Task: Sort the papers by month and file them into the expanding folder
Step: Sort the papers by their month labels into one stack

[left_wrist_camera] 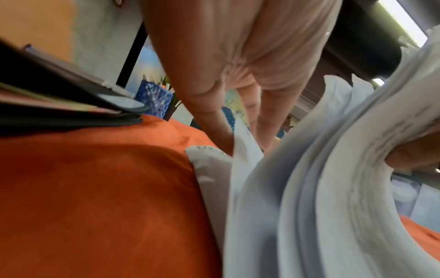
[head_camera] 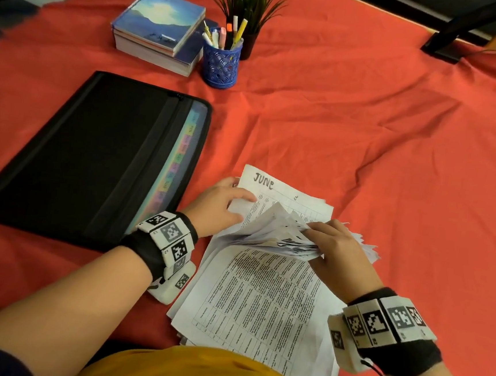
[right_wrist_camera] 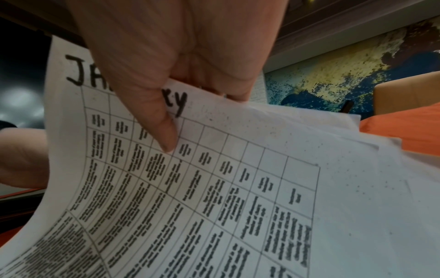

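Observation:
A pile of printed papers point(head_camera: 260, 303) lies on the red cloth right in front of me. My right hand point(head_camera: 323, 242) grips a bundle of sheets point(head_camera: 276, 232) bent up from the pile. In the right wrist view its thumb point(right_wrist_camera: 166, 135) presses on the top sheet, headed January point(right_wrist_camera: 214, 188). My left hand point(head_camera: 236, 207) pinches a sheet edge point(left_wrist_camera: 240, 143) at the pile's far left, beside a sheet headed June point(head_camera: 288, 194). The black expanding folder point(head_camera: 87, 155) lies flat to the left, unzipped, its coloured tabs point(head_camera: 177, 157) showing along the right side.
At the back stand a stack of books point(head_camera: 158, 33), a blue pen cup point(head_camera: 221, 62) and a small potted plant point(head_camera: 250, 11). A dark monitor foot point(head_camera: 451, 43) sits at the far right. Wrinkled red cloth point(head_camera: 380, 133) covers the table to the right.

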A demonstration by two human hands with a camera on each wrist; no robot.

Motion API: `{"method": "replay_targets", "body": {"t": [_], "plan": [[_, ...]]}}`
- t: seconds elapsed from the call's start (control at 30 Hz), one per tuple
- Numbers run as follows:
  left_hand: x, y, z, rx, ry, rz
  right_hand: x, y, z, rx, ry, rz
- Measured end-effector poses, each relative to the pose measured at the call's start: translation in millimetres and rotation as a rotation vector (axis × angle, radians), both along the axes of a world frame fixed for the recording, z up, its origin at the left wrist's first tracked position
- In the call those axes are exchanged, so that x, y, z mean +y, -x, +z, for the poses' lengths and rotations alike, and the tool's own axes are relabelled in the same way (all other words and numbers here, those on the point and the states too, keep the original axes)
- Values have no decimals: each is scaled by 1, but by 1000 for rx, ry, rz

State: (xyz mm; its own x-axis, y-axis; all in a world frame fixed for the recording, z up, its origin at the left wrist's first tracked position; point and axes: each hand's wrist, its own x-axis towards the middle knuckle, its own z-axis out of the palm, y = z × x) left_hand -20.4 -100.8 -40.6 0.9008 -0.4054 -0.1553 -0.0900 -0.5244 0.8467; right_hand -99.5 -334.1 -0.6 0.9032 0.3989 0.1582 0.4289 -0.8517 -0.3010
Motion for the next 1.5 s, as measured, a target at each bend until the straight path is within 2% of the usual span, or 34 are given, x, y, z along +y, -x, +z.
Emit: {"method": "replay_targets", "body": {"t": [0.1,0.2,0.3,0.37,0.43,0.63,0.8,0.93,1.13,1.3,1.37,1.5], "plan": [[5,-5,2,94,57,55,0,-1,0,-4,-1,-5],[11,-13,13,34,31,110,0,-1,0,0,-5,-15],[21,-27,35,-92,80,297,0,-1,-1,9,-14,-24],[33,-38,53,-248,112,408,0,-3,-3,9,-17,-16],[47,-48,73,-384,110,456,1,-5,-7,4,-14,-13],[76,-62,123,-627,130,558,5,-6,-8,66,-40,-85],[94,-62,143,-755,176,686,4,-5,-10,40,-42,-71],[101,-64,147,-759,301,735,5,-4,-15,-21,1,-48],[81,-55,138,-765,222,702,10,-3,-10,-22,-7,-34],[69,-56,138,-773,322,743,8,4,4,25,1,-10],[71,-62,138,-696,410,747,4,10,15,52,-6,3],[68,-71,124,-406,603,733,-6,21,44,112,-49,34]]}}
